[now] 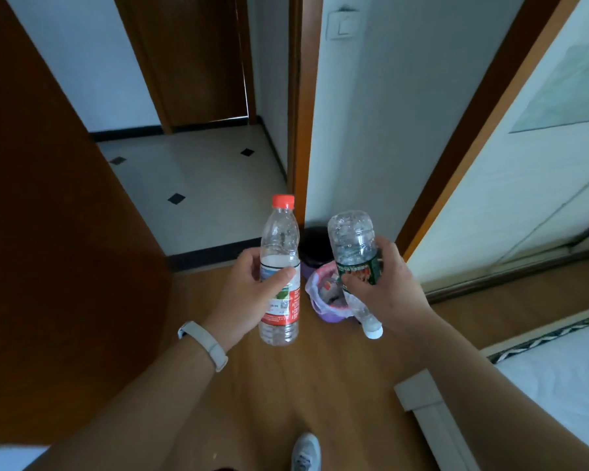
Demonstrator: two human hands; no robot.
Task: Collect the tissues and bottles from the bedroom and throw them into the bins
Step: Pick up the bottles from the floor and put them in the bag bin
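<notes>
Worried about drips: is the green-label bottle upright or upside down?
Upside down: the green-label bottle has its white cap lowest, below the right hand.

Clear plastic bottle with a red cap (279,266): smooth, glossy, shiny printed film label; at its 3 o'clock, clear plastic bottle with a green label (352,246): ribbed, crinkly, glossy, smooth white plastic cap. Between them, purple round bin (315,287) with a thin, wrinkled pinkish plastic liner; black round bin (315,243) at its 12 o'clock has a dull sheen, material unclear. Brown wood-grain floor (320,385) at 6 o'clock smooth satin, brown wooden door (48,232) at 9 o'clock matt, pale tiled floor (201,185) at 11 o'clock glossy, white painted wall (371,130) at 1 o'clock matt, pale wristband (204,345) at 7 o'clock matt, rubbery.
</notes>
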